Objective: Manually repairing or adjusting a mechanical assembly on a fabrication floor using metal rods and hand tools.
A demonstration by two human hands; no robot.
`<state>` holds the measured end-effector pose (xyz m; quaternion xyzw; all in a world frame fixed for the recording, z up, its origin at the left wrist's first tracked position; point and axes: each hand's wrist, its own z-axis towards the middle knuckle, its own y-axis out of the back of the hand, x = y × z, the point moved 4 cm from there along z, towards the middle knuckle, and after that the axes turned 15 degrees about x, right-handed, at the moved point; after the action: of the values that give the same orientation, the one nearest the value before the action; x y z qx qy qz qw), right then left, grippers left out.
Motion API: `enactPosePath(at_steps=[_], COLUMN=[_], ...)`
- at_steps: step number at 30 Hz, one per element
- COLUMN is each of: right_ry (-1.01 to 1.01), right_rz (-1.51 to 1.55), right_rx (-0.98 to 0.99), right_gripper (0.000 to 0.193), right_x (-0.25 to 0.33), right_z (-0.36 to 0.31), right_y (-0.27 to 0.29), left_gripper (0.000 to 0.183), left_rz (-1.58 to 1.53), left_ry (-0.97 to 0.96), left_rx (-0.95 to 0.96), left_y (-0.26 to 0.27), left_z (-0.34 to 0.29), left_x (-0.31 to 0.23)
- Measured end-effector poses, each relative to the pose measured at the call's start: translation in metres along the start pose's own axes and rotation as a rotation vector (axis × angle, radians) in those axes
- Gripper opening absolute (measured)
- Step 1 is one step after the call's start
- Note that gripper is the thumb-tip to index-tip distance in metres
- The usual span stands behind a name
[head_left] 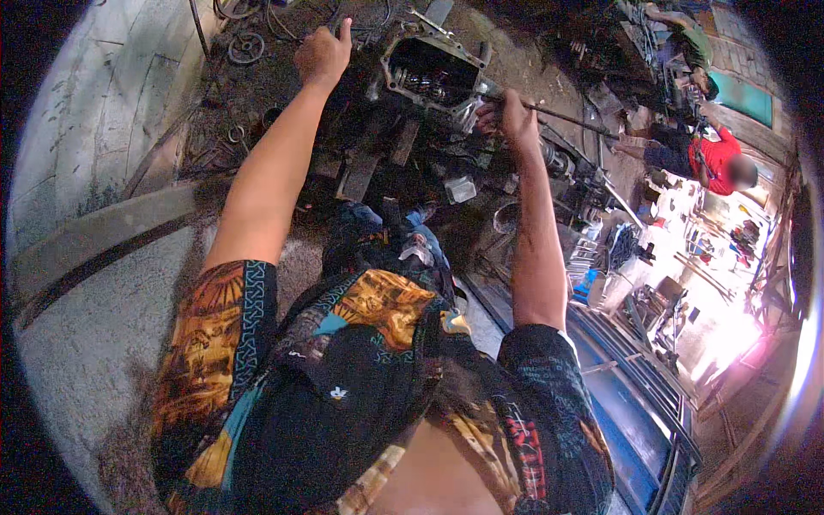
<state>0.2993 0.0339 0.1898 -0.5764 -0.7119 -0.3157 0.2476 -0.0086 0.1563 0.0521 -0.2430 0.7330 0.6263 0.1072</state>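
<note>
An open metal gearbox housing (442, 106) stands in front of me, with gears (422, 83) showing inside its greasy cavity. To the left of the housing, my left hand (323, 58) is closed, its thumb pointing up. What its curled fingers hold, if anything, is hidden. On the housing's right side, my right hand (518, 120) grips a long dark metal bar (573, 122). One end of the bar lies by the housing's right edge; the other reaches out to the right. Some of the right fingers are spread below the bar.
A handwheel (246, 49) and cables lie at the far left. Wooden blocks (359, 174) sit below the housing. A person in a red shirt (726, 161) is at the right, with another in green (693, 43) behind. Blue metal frames (622, 403) lean at lower right.
</note>
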Motion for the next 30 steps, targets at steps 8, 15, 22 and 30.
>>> enactPosePath(at_steps=[8,15,22,30], right_ry=[0.261,0.801,0.623,0.623], right_rz=[0.003,-0.639,-0.510,-0.364], right_rx=[-0.020,-0.176,-0.072,-0.089], right_gripper=[0.029,0.018,0.014,0.016], right_x=[-0.017,-0.016,0.001,-0.011], right_z=[0.021,0.039,0.037,0.054], right_y=[-0.032,-0.031,-0.069,-0.051], left_gripper=[0.068,0.069,0.068,0.068], left_rz=[-0.015,-0.032,-0.052,-0.060], left_ry=[0.035,0.031,0.003,-0.017], left_rx=[-0.002,0.048,0.027,0.030], left_y=[-0.001,0.002,0.006,0.003], left_z=[-0.001,0.002,-0.005,-0.006], left_x=[0.003,-0.010,-0.007,-0.009])
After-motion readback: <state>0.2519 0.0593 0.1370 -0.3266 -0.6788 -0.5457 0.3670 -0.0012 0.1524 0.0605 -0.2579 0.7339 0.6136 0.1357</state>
